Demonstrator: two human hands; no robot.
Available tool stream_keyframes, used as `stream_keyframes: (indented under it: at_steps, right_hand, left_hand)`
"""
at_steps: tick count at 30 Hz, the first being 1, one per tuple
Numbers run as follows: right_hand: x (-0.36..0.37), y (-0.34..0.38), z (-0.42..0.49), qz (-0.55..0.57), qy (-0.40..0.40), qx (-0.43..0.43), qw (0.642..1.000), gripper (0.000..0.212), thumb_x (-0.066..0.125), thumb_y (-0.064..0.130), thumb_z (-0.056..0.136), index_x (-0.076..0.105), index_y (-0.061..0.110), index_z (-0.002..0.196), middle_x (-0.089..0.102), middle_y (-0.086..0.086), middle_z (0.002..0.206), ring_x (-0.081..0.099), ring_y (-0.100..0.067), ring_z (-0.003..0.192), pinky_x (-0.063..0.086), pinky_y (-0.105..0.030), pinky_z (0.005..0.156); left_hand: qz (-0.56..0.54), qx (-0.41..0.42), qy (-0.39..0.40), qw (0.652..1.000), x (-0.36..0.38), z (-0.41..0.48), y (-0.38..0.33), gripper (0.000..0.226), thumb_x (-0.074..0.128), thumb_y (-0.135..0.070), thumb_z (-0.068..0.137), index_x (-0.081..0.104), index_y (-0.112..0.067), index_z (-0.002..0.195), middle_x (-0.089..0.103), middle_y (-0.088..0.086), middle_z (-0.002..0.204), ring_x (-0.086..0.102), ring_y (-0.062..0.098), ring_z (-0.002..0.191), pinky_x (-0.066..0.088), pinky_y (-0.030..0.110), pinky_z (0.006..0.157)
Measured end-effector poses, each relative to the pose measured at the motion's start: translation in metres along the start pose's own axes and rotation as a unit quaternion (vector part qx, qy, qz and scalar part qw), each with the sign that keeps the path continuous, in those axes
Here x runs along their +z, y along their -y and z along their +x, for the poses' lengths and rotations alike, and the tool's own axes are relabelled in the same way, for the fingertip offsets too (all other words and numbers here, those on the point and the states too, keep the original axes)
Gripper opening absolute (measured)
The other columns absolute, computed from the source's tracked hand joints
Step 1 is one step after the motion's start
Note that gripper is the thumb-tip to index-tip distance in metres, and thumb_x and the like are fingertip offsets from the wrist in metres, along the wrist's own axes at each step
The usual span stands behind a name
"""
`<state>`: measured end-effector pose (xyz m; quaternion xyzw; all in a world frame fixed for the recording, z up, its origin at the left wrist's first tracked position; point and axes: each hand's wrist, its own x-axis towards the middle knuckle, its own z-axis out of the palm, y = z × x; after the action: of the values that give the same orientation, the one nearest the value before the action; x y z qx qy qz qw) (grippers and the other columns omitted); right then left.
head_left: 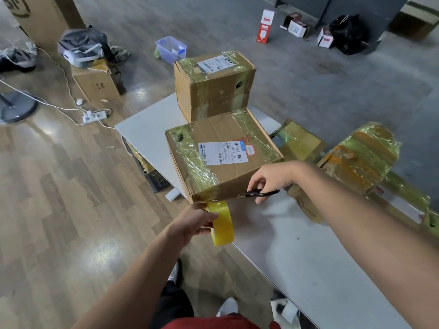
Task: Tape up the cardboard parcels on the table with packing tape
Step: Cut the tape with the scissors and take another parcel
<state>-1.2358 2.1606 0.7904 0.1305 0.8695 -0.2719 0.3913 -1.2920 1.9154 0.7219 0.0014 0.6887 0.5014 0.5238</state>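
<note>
Gripping roll (223,227) with left hand (192,224), just below near edge of box (223,155) on desk (297,252); holding scissors (261,193) in right hand (268,176) beside it. Apparently almost finished: other boxes (213,86) already wrapped, only cutting free the roll left.

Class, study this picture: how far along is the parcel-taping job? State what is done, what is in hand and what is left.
Done: the tall box and the parcels on the right already carry glossy tape. In hand: the left hand holds the tape roll, its strip stuck to the flat box at the near edge; the right hand holds scissors there. Left: cutting that strip; more bands may follow.
</note>
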Motion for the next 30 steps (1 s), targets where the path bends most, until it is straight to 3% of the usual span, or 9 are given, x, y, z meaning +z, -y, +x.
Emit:
stream_keyframes:
  at_steps: [3,6,10,13,18,23,26,28,30]
  right_hand:
    - [0.014,-0.012,-0.015,0.042,-0.023,0.018,0.999,0.036,0.082,0.031,0.079,0.067,0.027,0.111,0.066,0.010,0.084,0.058,0.001,0.065,0.045,-0.013,0.061]
    - [0.040,-0.037,-0.029,0.085,-0.042,0.064,0.993,0.042,0.082,0.029,0.078,0.060,0.022,0.114,0.066,0.002,0.090,0.057,-0.015,0.074,0.045,-0.027,0.067]
    - [0.088,-0.073,-0.053,0.168,-0.070,0.137,0.974,0.036,0.079,0.029,0.082,0.051,0.025,0.104,0.063,-0.003,0.089,0.052,-0.020,0.070,0.041,-0.029,0.061]
    - [0.127,-0.091,-0.075,0.217,-0.147,0.197,0.945,0.035,0.076,0.034,0.083,0.054,0.022,0.106,0.064,0.000,0.091,0.054,-0.018,0.069,0.042,-0.027,0.056]
    - [0.196,-0.113,-0.097,0.202,-0.212,0.302,0.907,0.039,0.064,0.035,0.091,0.050,0.009,0.118,0.062,-0.011,0.114,0.059,-0.030,0.103,0.042,-0.032,0.070]
    - [0.240,-0.126,-0.101,0.188,-0.242,0.359,0.881,0.040,0.055,0.032,0.097,0.045,0.006,0.126,0.058,-0.015,0.118,0.057,-0.034,0.108,0.039,-0.032,0.072]
    - [0.247,-0.125,-0.093,0.165,-0.243,0.367,0.883,0.039,0.052,0.032,0.098,0.044,0.007,0.127,0.055,-0.015,0.121,0.057,-0.034,0.111,0.042,-0.034,0.076]
    - [0.247,-0.122,-0.089,0.146,-0.235,0.368,0.888,0.040,0.051,0.032,0.099,0.044,0.009,0.130,0.055,-0.013,0.124,0.057,-0.033,0.112,0.045,-0.035,0.078]
    - [0.245,-0.120,-0.086,0.128,-0.234,0.365,0.892,0.038,0.049,0.031,0.100,0.045,0.009,0.131,0.055,-0.011,0.125,0.058,-0.032,0.112,0.046,-0.036,0.078]
  left_hand:
    - [0.007,-0.002,0.016,1.000,0.013,0.001,-0.002,0.023,0.063,-0.003,0.091,0.058,-0.007,0.113,0.065,0.000,0.074,0.062,0.010,0.062,0.049,0.024,0.059]
    - [0.015,-0.013,0.042,0.999,0.034,0.005,-0.002,0.026,0.062,-0.004,0.093,0.058,-0.005,0.119,0.064,0.004,0.080,0.061,0.013,0.068,0.049,0.024,0.061]
    - [0.006,-0.032,0.099,0.995,0.069,0.014,0.003,0.019,0.055,-0.004,0.096,0.061,-0.012,0.112,0.064,0.001,0.078,0.058,0.014,0.068,0.046,0.024,0.062]
    - [-0.027,-0.057,0.143,0.988,0.098,0.021,0.009,0.021,0.048,-0.006,0.097,0.064,-0.016,0.106,0.063,-0.002,0.075,0.058,0.013,0.067,0.045,0.024,0.061]
    - [-0.047,-0.132,0.211,0.967,0.140,0.034,0.029,0.023,0.042,-0.011,0.100,0.064,-0.017,0.103,0.059,0.001,0.079,0.056,0.015,0.072,0.044,0.027,0.067]
    - [0.016,-0.097,0.111,0.989,0.167,0.043,0.043,0.015,0.050,-0.012,0.100,0.062,-0.003,0.101,0.058,0.009,0.085,0.055,0.019,0.072,0.048,0.029,0.065]
    - [0.101,-0.044,0.050,0.993,0.171,0.051,0.045,0.016,0.054,-0.012,0.098,0.061,-0.002,0.087,0.058,0.016,0.090,0.056,0.025,0.078,0.055,0.037,0.074]
    - [0.119,-0.038,0.032,0.992,0.171,0.052,0.044,0.019,0.054,-0.009,0.095,0.057,-0.004,0.076,0.055,0.016,0.087,0.053,0.026,0.077,0.053,0.041,0.082]
    - [0.132,-0.027,0.037,0.990,0.174,0.050,0.041,0.012,0.058,-0.013,0.083,0.057,-0.005,0.075,0.052,0.013,0.083,0.048,0.024,0.077,0.047,0.038,0.075]
